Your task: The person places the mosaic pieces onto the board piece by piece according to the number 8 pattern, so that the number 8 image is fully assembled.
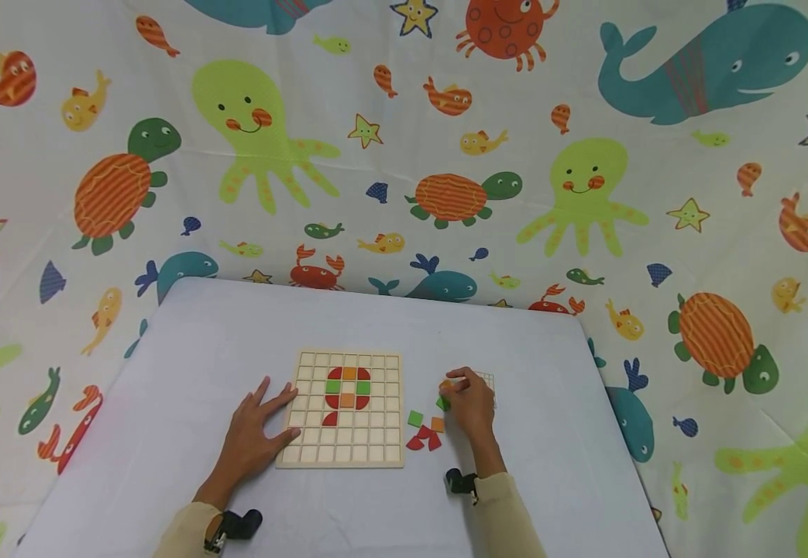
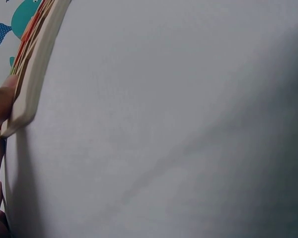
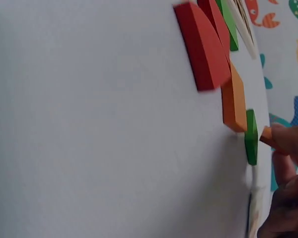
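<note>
Hands [image 1: 253, 428] w/ grid bd. [image 1: 380, 432] btwn

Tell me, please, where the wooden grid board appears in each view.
Head: board below centre.
Left wrist: only part of the board, top left.
Right wrist: only a pale strip of it, top right.
Shared landmark: sea-animal cloth behind.

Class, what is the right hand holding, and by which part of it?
The right hand pinches an orange piece by one end; the other end sticks out.
</note>
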`<state>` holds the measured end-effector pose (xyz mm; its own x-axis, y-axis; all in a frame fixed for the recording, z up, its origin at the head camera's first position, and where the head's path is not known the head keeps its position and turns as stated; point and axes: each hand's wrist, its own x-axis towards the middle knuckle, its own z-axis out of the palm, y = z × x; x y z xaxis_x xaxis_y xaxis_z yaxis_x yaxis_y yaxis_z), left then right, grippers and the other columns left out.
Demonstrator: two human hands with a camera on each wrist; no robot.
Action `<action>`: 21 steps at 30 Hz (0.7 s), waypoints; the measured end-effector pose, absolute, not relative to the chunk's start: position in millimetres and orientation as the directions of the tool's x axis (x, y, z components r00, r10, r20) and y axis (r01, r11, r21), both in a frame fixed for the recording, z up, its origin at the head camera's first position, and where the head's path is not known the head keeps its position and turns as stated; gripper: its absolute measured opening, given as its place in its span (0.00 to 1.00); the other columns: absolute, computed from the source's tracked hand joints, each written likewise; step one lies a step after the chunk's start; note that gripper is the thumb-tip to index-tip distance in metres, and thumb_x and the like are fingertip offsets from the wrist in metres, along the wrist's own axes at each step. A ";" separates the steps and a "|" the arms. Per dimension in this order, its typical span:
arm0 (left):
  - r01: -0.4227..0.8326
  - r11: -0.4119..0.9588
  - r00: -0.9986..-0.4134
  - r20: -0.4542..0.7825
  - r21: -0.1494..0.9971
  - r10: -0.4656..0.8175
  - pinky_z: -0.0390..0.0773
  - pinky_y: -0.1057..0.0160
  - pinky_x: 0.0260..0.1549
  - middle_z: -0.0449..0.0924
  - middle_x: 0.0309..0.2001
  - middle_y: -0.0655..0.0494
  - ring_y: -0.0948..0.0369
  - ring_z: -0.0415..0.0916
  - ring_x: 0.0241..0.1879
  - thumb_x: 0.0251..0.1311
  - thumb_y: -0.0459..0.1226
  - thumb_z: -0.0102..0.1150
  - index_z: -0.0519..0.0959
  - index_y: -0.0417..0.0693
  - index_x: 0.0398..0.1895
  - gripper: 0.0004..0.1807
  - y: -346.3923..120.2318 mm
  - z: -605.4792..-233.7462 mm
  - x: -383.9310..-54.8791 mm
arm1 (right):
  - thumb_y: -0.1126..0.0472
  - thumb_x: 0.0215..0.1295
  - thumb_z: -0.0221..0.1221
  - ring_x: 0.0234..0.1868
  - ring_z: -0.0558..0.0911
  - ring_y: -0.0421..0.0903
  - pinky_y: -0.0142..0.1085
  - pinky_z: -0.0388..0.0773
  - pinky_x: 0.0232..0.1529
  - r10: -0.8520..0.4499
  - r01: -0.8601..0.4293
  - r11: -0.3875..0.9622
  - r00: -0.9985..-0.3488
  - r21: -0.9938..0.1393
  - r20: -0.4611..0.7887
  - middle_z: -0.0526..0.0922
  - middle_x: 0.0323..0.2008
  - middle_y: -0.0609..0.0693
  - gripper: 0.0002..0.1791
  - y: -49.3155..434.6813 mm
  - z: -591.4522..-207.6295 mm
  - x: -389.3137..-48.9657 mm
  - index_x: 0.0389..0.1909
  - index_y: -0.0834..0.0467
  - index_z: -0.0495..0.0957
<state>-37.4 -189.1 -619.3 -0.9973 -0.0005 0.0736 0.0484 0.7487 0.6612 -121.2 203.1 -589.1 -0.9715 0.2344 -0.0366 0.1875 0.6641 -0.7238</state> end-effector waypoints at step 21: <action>0.040 0.749 -0.998 0.063 0.662 -0.003 0.49 0.24 0.77 0.62 0.80 0.33 0.32 0.51 0.82 0.55 0.47 0.78 0.76 0.50 0.75 0.42 -189.5 -619.5 -37.9 | 0.58 0.68 0.71 0.19 0.74 0.40 0.30 0.70 0.16 -0.009 -0.001 0.551 -1.000 -0.834 -0.005 0.89 0.29 0.43 0.07 144.9 -580.6 -94.9 0.44 0.47 0.87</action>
<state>-37.9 -189.5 -619.5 -0.9980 -0.0032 0.0635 0.0397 0.7487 0.6618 -94.9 144.9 -580.6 -0.9999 -0.0090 -0.0045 -0.0012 0.5513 -0.8343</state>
